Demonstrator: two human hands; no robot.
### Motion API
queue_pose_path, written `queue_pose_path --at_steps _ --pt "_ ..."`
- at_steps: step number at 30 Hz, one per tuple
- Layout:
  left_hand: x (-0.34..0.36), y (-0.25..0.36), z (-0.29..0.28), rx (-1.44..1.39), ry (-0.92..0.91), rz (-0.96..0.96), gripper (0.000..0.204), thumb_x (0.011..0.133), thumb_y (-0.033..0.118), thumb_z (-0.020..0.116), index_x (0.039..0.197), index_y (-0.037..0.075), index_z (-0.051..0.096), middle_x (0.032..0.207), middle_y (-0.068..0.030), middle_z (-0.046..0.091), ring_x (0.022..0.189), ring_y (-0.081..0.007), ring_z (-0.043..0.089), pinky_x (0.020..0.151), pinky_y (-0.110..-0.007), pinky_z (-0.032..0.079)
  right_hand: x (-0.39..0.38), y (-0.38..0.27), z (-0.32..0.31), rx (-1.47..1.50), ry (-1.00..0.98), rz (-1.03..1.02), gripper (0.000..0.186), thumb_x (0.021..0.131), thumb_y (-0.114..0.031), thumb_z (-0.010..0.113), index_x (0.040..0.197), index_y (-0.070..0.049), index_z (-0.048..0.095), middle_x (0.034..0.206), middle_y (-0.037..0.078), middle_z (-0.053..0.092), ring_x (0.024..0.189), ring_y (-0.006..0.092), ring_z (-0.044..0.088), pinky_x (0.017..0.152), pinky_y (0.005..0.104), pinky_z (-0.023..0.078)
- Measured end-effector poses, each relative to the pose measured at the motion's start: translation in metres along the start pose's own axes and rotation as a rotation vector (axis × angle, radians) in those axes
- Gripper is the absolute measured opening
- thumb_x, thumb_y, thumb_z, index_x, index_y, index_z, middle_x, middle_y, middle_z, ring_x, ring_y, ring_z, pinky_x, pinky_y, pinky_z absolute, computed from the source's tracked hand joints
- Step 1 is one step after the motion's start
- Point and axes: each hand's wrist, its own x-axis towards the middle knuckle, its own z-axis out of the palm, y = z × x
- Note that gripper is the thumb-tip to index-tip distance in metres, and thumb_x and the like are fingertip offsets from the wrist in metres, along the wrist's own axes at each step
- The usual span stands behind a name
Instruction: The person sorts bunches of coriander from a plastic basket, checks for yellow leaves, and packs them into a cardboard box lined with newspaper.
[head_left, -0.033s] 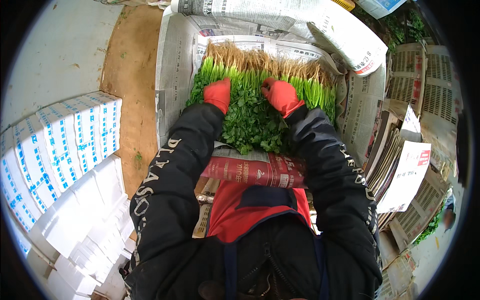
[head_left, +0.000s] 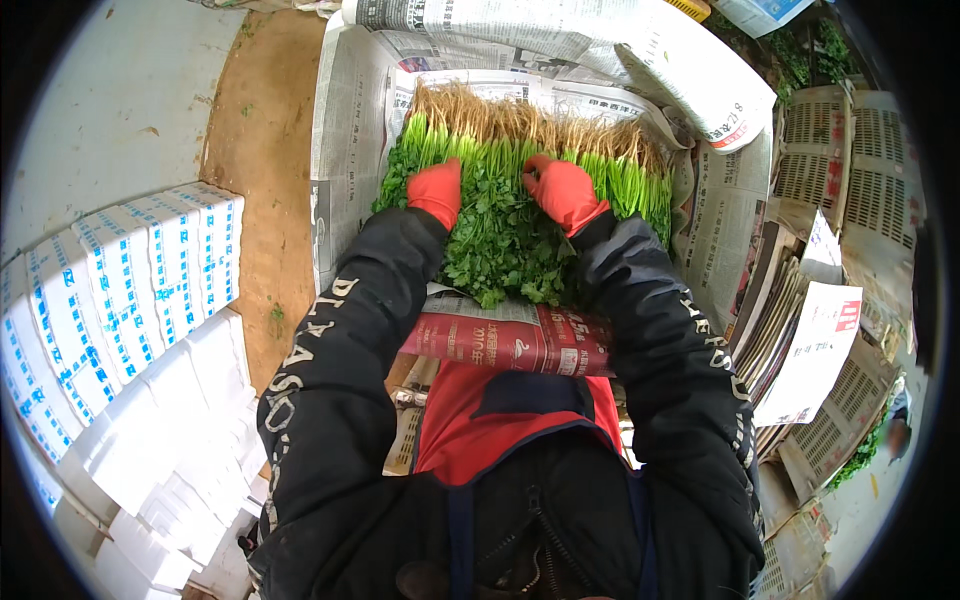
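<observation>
Both hands wore red gloves and pressed down on a bed of leafy green herbs [head_left: 505,235] packed in a newspaper-lined box [head_left: 345,150] in the upper middle of the frame. The left hand [head_left: 436,192] lay flat on the leaves with fingers spread, grasping nothing. The right hand [head_left: 562,190] was curled into the greens near the pale roots [head_left: 530,118]; whether it pinched a bunch I could not tell. Against the picture taken at the same instant, nothing had shifted, so the packing stood as it was. A folded red paper [head_left: 510,340] lay below the herbs. Stacked white cartons [head_left: 130,300] filled the left of the frame, and perforated crates [head_left: 850,150] the right.
</observation>
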Motion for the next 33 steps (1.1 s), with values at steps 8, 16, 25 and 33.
queue_pose_path --at_steps 8,16,25,33 --pt "-0.017 0.012 0.027 -0.012 -0.070 -0.105 0.015 0.084 0.009 0.049 0.096 0.010 0.058 0.087 -0.0135 0.065 0.078 -0.0356 0.063 0.065 -0.046 0.050 0.012 -0.028 0.045 -0.045 0.083 -0.451 0.044 0.079 -0.021 0.061 0.121 -0.006 0.055 0.103 0.015 0.063 0.096 0.0309 0.061 0.082 0.0421 0.048" --pt "-0.016 0.009 0.058 -0.054 -0.197 -0.038 0.017 0.088 0.014 0.047 0.099 0.006 0.057 0.092 -0.0155 0.063 0.081 -0.0357 0.063 0.067 -0.046 0.051 -0.005 -0.008 0.092 -0.019 0.122 -0.483 0.068 0.079 -0.025 0.064 0.138 -0.005 0.036 0.128 0.011 0.051 0.117 0.0270 0.048 0.095 0.0418 0.035" --pt "-0.007 0.014 -0.026 -0.001 -0.247 0.245 0.023 0.087 0.021 0.051 0.099 0.001 0.055 0.085 -0.0243 0.063 0.080 -0.0411 0.061 0.071 -0.049 0.047 -0.064 -0.028 -0.053 0.117 0.218 -0.293 0.042 0.080 -0.014 0.063 0.121 -0.006 0.055 0.110 0.017 0.061 0.105 0.0356 0.055 0.092 0.0435 0.042" --pt "-0.097 0.141 -0.158 -0.699 -0.054 0.325 0.027 0.087 0.015 0.058 0.110 0.003 0.063 0.086 -0.0220 0.065 0.072 -0.0299 0.064 0.066 -0.037 0.049 -0.346 0.135 -0.268 -0.134 1.112 0.572 0.030 0.077 -0.010 0.069 0.105 0.000 0.064 0.096 0.018 0.066 0.090 0.0274 0.063 0.080 0.0334 0.049"
